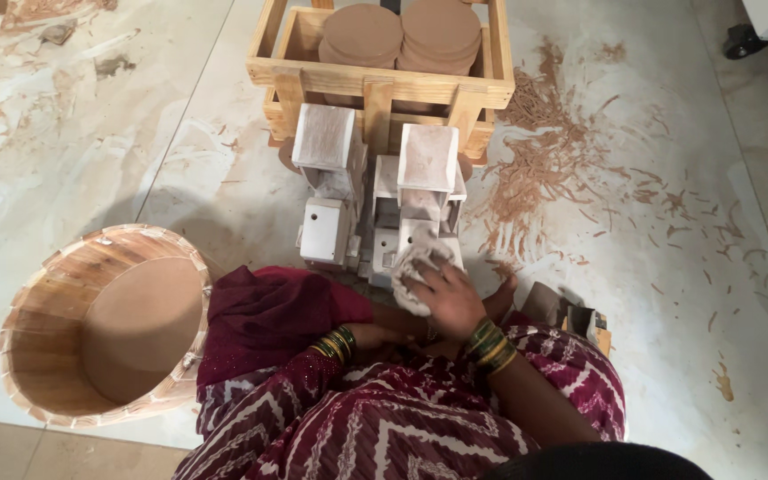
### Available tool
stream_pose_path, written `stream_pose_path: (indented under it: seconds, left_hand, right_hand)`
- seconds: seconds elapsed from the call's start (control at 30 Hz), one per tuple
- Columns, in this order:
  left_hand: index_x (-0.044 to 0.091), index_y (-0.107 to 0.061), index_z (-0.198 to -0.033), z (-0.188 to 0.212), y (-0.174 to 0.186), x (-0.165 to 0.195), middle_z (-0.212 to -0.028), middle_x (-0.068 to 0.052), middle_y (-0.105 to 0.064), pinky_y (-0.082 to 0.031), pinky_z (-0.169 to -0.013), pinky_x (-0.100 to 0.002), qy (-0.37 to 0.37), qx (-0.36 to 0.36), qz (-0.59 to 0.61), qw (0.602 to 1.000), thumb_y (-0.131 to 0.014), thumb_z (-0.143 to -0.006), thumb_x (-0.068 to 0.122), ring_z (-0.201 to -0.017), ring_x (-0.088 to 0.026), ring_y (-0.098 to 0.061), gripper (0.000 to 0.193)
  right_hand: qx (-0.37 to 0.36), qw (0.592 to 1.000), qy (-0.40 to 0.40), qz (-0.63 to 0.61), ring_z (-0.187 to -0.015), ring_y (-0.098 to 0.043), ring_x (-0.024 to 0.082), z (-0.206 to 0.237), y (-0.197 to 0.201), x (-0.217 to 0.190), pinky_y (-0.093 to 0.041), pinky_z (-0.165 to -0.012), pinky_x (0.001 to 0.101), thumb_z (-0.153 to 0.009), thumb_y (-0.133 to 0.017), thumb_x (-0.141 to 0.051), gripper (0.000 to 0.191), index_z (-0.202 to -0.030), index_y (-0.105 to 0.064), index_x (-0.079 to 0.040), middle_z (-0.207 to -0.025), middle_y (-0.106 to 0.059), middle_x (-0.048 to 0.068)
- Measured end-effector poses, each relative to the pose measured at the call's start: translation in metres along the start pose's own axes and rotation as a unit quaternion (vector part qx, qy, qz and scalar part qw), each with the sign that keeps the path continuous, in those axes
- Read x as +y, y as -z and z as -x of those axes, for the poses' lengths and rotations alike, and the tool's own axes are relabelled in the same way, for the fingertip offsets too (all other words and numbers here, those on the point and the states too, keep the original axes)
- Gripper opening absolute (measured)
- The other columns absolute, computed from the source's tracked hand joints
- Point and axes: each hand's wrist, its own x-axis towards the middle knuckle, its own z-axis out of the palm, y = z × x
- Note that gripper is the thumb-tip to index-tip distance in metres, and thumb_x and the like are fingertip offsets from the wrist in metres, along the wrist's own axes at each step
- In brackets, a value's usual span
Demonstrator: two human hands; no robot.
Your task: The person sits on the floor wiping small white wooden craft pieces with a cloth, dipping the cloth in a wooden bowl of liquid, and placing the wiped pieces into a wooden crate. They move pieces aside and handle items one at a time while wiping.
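My right hand (pixel 448 298) presses a crumpled pale cloth (pixel 412 267) against the near end of a white-washed wooden piece (pixel 426 182). Beside it on the left stands a second white-washed wooden piece (pixel 326 173). My left hand (pixel 384 336) is mostly hidden under my right wrist and the maroon cloth on my lap; only its wrist with green and gold bangles shows, near the base of the white pieces.
A wooden crate (pixel 375 84) holding round brown discs (pixel 362 34) stands just behind the white pieces. A round wooden tub (pixel 100 324) lies at my left. Wood shavings (pixel 544 160) litter the pale floor to the right. Small blocks (pixel 580 318) sit by my right knee.
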Motion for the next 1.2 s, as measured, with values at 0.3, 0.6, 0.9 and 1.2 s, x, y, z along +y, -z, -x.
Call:
stream_pose_path:
  seconds: [0.3, 0.6, 0.9, 1.2]
  left_hand:
    - [0.009, -0.058, -0.146, 0.009, -0.008, -0.003, -0.134, -0.014, -0.066, -0.051, -0.099, -0.04, -0.04, 0.092, -0.124, 0.987, -0.049, -0.104, 0.04, -0.11, -0.024, -0.063, 0.053]
    - [0.006, -0.059, -0.141, -0.008, 0.01, -0.012, -0.131, -0.011, -0.064, -0.047, -0.107, -0.037, -0.17, 0.141, -0.333, 0.917, -0.053, -0.107, 0.035, -0.118, -0.02, -0.061, 0.045]
    - [0.004, -0.072, -0.109, 0.111, -0.017, 0.046, -0.1, -0.013, -0.073, -0.059, -0.082, -0.035, -0.479, 0.623, -0.239, 0.57, -0.068, -0.091, 0.008, -0.092, -0.023, -0.073, 0.019]
    - [-0.01, -0.01, -0.157, 0.112, 0.013, 0.087, -0.162, -0.037, -0.02, -0.025, -0.123, -0.047, -0.417, 0.715, -0.235, 0.509, -0.095, -0.062, 0.02, -0.15, -0.046, -0.026, 0.131]
  right_hand:
    - [0.083, 0.988, -0.069, -0.113, -0.104, -0.07, 0.029, 0.043, 0.02, -0.012, -0.06, -0.067, 0.036, -0.071, -0.084, -0.031, 0.047, -0.111, -0.07, -0.01, -0.118, -0.073, 0.013]
    - [-0.074, 0.957, -0.241, -0.146, -0.089, -0.074, 0.03, 0.045, 0.029, -0.008, -0.06, -0.076, 0.0423, -0.082, -0.073, -0.043, 0.043, -0.117, -0.072, -0.019, -0.102, -0.077, 0.009]
    - [-0.286, 0.904, -0.289, -0.133, -0.088, -0.074, 0.03, 0.029, 0.015, -0.011, -0.059, -0.077, 0.0449, -0.087, -0.059, -0.062, 0.049, -0.116, -0.071, -0.024, -0.103, -0.076, 0.007]
    - [0.078, 0.957, -0.237, -0.149, -0.08, -0.073, 0.031, 0.036, -0.018, -0.005, -0.057, -0.077, 0.0429, -0.091, -0.064, -0.034, 0.029, -0.107, -0.072, -0.01, -0.096, -0.076, 0.012]
